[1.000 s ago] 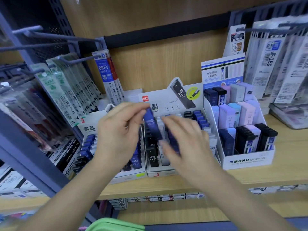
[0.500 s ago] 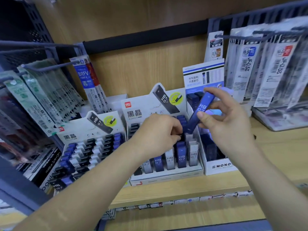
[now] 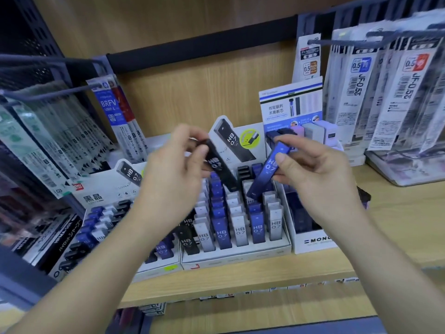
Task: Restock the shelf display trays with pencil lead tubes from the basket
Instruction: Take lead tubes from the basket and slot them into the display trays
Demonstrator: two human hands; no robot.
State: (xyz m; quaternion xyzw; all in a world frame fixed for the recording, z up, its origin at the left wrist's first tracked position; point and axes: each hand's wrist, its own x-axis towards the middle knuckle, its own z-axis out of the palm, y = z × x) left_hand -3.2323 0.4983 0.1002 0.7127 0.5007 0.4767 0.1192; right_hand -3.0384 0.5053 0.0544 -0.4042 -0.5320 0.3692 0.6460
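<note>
— Two tubes up over the trays, one per hand. In the left hand, pinched near its top: a black HB 0.7 lead tube, slanting down to the right.
— And in the right hand?
— Pinched between thumb and fingertips: a blue HB 0.7 lead tube, slanting the other way. Lower ends close together, just above the middle tray.
— Step?
— Probably matching colours before slotting. Next: lower each upright into a row of its own colour, without tipping neighbours.
— Trays?
— Left tray: blue, white and black tubes, partly behind the forearm. Middle tray: black, white and blue columns, looking nearly full. MONO tray: dark and pastel cases. Basket out of view.
</note>
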